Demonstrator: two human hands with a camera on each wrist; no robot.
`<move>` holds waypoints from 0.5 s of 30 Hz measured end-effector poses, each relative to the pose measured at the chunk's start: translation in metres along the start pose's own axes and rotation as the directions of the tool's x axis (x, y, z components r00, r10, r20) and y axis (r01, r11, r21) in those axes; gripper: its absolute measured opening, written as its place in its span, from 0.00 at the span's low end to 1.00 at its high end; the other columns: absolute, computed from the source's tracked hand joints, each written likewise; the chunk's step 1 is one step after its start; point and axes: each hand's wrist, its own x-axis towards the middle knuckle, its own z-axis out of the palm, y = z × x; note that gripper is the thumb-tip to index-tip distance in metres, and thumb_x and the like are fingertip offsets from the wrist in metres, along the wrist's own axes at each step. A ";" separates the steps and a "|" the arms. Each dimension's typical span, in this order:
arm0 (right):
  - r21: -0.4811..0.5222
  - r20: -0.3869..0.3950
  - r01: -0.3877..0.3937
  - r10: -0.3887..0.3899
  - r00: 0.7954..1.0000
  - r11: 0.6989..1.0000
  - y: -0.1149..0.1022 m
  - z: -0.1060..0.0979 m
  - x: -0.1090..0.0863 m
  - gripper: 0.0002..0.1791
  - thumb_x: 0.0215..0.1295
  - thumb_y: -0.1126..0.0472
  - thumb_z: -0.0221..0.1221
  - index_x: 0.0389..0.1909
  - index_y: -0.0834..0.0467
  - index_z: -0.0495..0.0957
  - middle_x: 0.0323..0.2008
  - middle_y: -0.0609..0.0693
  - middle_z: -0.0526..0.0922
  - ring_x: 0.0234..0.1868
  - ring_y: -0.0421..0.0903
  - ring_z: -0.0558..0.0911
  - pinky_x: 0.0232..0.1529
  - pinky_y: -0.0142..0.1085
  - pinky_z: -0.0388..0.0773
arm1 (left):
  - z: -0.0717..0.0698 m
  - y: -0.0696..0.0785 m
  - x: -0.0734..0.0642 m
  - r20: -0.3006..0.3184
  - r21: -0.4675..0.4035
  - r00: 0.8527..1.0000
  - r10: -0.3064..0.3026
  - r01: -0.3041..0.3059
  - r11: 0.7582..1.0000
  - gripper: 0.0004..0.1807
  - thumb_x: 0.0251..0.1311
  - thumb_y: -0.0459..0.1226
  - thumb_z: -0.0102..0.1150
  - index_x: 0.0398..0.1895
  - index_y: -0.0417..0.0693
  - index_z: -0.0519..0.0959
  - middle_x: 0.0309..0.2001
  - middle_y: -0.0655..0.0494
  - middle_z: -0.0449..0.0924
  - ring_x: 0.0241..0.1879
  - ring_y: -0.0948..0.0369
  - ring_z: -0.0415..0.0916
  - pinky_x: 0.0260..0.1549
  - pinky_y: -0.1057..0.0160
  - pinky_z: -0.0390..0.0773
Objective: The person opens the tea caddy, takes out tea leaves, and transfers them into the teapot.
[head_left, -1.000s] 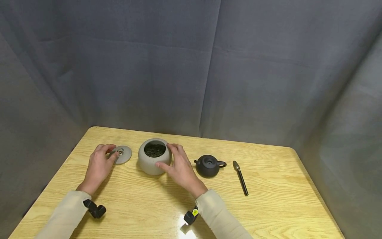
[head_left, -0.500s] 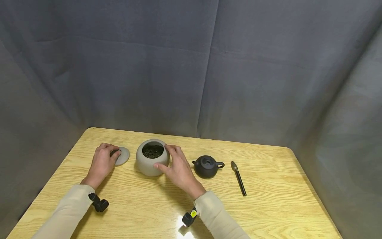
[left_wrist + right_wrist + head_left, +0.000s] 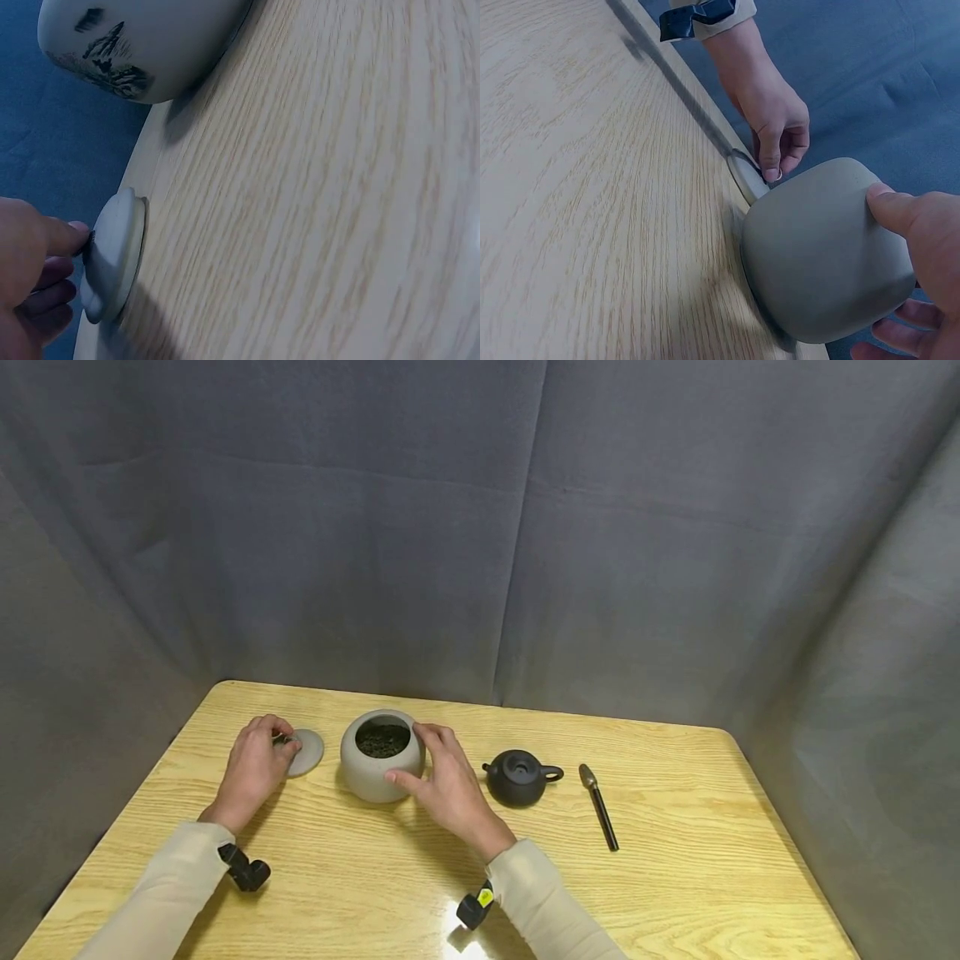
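Observation:
At the left of the table a round grey lid (image 3: 308, 755) lies flat beside the jar. My left hand (image 3: 253, 767) pinches the small ring on its top between thumb and fingers, a grip that the right wrist view shows at the ring (image 3: 779, 175). The grey rounded jar (image 3: 369, 777) stands upright with its mouth uncovered, dark tea leaves (image 3: 382, 741) inside. Curved round the jar's right side, my right hand (image 3: 452, 787) holds it with the thumb in front and the fingers at the far side. A dark landscape print (image 3: 112, 64) decorates the jar in the left wrist view.
Right of the jar stands a black teapot (image 3: 517, 781), spout toward the jar and handle to the right. Further right lies a scoop-like tool (image 3: 602, 812) with a black handle and metallic head. A grey curtain (image 3: 375, 568) hangs behind the wooden table (image 3: 675, 877).
My left thumb and fingers, apart around the lid's ring a second ago, have closed together on it. My right hand keeps its hold on the jar; the view has shifted slightly.

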 end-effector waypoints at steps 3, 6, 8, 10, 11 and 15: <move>0.002 0.001 -0.001 0.001 1.000 1.000 0.000 0.000 0.000 0.47 0.68 0.40 0.71 0.81 0.52 0.65 0.77 0.50 0.69 0.76 0.52 0.74 0.74 0.51 0.75 | -0.001 -0.001 -0.002 -0.015 0.019 1.000 0.027 -0.027 0.999 0.07 0.71 0.31 0.66 0.42 0.33 0.82 0.45 0.34 0.82 0.49 0.38 0.79 0.47 0.40 0.80; 0.004 0.005 -0.003 0.003 1.000 1.000 0.000 0.000 0.000 0.47 0.68 0.40 0.71 0.81 0.51 0.65 0.77 0.50 0.69 0.76 0.51 0.74 0.74 0.51 0.75 | -0.003 -0.002 -0.005 -0.034 0.050 0.996 0.085 -0.083 0.995 0.06 0.71 0.31 0.66 0.41 0.34 0.84 0.43 0.35 0.85 0.48 0.38 0.81 0.46 0.39 0.82; 0.005 0.006 -0.002 0.002 1.000 1.000 0.001 0.000 0.000 0.46 0.68 0.39 0.71 0.81 0.51 0.65 0.77 0.50 0.69 0.76 0.51 0.74 0.74 0.51 0.75 | -0.003 -0.003 -0.007 -0.052 0.072 0.990 0.127 -0.124 0.990 0.05 0.71 0.30 0.66 0.43 0.34 0.85 0.43 0.35 0.87 0.48 0.38 0.82 0.47 0.38 0.83; 0.007 0.006 0.000 0.000 1.000 1.000 0.001 0.001 0.000 0.46 0.68 0.40 0.71 0.81 0.52 0.65 0.77 0.50 0.69 0.76 0.51 0.75 0.74 0.51 0.76 | -0.003 -0.003 -0.008 -0.064 0.091 0.984 0.167 -0.161 0.983 0.05 0.71 0.30 0.67 0.43 0.34 0.86 0.43 0.36 0.88 0.47 0.39 0.83 0.46 0.38 0.84; 0.007 0.005 0.000 0.000 1.000 1.000 0.001 0.001 0.000 0.46 0.68 0.40 0.71 0.81 0.52 0.65 0.77 0.50 0.69 0.76 0.51 0.75 0.74 0.51 0.76 | -0.003 -0.003 -0.008 -0.068 0.097 0.981 0.181 -0.174 0.980 0.05 0.70 0.30 0.67 0.43 0.35 0.86 0.42 0.37 0.88 0.47 0.39 0.83 0.45 0.38 0.84; 0.005 0.000 0.004 -0.004 1.000 1.000 0.001 0.001 0.000 0.46 0.68 0.40 0.71 0.81 0.52 0.65 0.77 0.50 0.69 0.76 0.51 0.74 0.75 0.51 0.75 | -0.004 -0.002 -0.007 -0.074 0.100 0.974 0.214 -0.206 0.973 0.04 0.70 0.29 0.66 0.42 0.35 0.86 0.42 0.37 0.88 0.46 0.40 0.83 0.45 0.39 0.84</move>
